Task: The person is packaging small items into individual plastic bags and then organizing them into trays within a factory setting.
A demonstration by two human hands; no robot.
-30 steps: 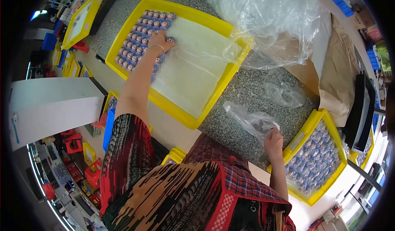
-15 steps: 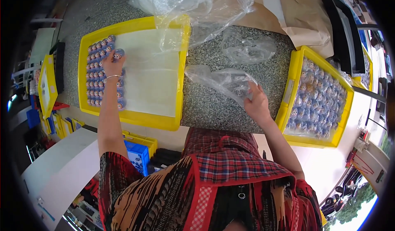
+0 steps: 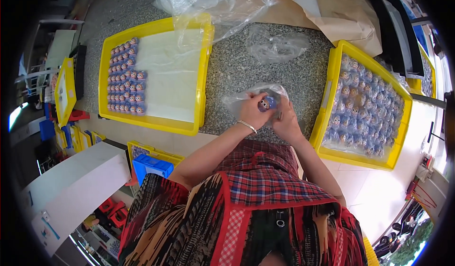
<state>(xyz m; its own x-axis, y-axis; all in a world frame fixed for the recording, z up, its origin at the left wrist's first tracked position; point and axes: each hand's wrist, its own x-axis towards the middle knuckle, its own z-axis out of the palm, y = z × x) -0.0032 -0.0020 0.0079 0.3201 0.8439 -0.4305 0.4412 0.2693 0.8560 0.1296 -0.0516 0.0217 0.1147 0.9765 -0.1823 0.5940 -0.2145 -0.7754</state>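
Observation:
Over the speckled stone table, my left hand [image 3: 255,112] grips a small round figurine [image 3: 266,104] with a blue body and big eyes. My right hand [image 3: 287,122] is closed on the edge of a clear plastic bag [image 3: 234,104], right beside the figurine. The bag spreads behind and around both hands; whether the figurine is inside its mouth I cannot tell. To the left, a yellow tray [image 3: 203,83] holds rows of similar figurines [image 3: 124,81] on its left side. On the right, another yellow tray [image 3: 327,98] is filled with figurines wrapped in clear plastic [image 3: 362,107].
Clear plastic sheeting [image 3: 213,3] overlaps the left tray's far corner. A loose clear bag [image 3: 275,45] lies on the table [image 3: 227,67]. Brown paper [image 3: 348,24] and a black tray [image 3: 395,34] are at the far right. Below the table's front edge sits a blue box [image 3: 152,166].
My left hand has lifted a figurine out of the left tray and brought it right, to the bag. My right hand has drawn slightly left with the bag, and both hands now meet.

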